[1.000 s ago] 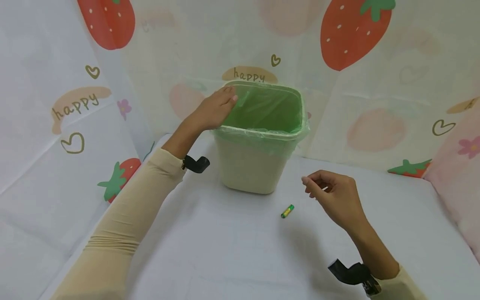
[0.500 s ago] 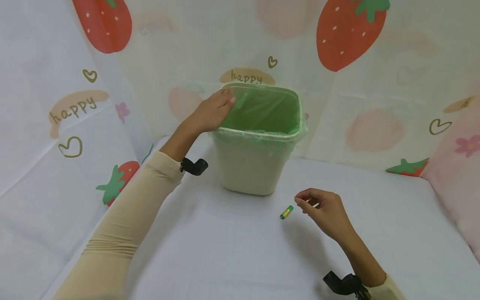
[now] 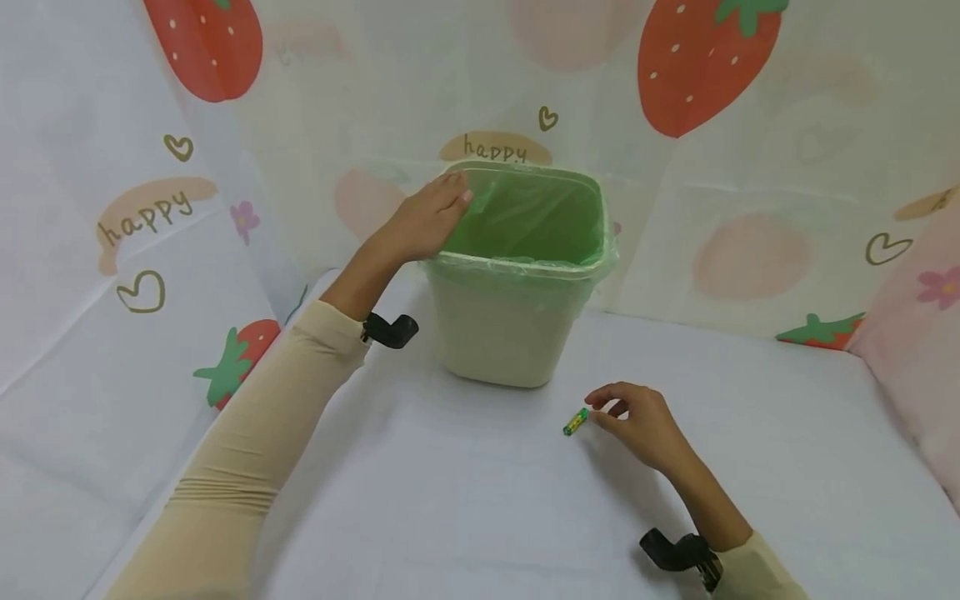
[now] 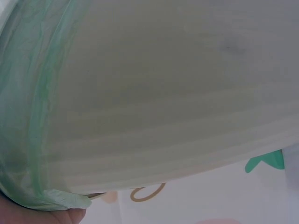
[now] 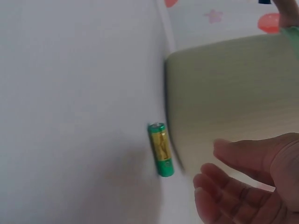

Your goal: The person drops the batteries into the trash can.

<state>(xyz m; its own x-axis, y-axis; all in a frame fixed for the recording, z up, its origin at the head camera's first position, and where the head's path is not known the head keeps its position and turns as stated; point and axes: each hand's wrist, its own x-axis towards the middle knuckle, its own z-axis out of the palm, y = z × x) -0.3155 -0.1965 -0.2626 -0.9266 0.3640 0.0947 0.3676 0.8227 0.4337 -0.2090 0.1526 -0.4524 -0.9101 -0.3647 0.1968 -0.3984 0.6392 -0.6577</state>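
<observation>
A small green and gold battery [image 3: 575, 422] lies on the white cloth in front of the trash bin [image 3: 498, 333]. My right hand [image 3: 637, 425] is just right of the battery, thumb and fingers apart and slightly bent, fingertips right at its end in the head view. In the right wrist view a gap shows between the battery [image 5: 161, 149] and the fingers [image 5: 233, 191]. My left hand [image 3: 427, 218] grips the bin's left rim over its green plastic liner [image 3: 525, 217]. In the left wrist view a finger [image 4: 70, 216] shows beside the liner's edge; most of that hand is hidden there.
The bin stands upright near the back wall, a white cloth [image 3: 742, 167] printed with strawberries and hearts. A similar printed cloth [image 3: 60, 375] rises on the left, and a pink one [image 3: 915, 358] on the right. White cloth [image 3: 465, 500] covers the surface in front.
My right hand has come down and leftward to the battery, its thumb and fingertips parting. My left hand stays on the bin's rim, and the battery lies where it was.
</observation>
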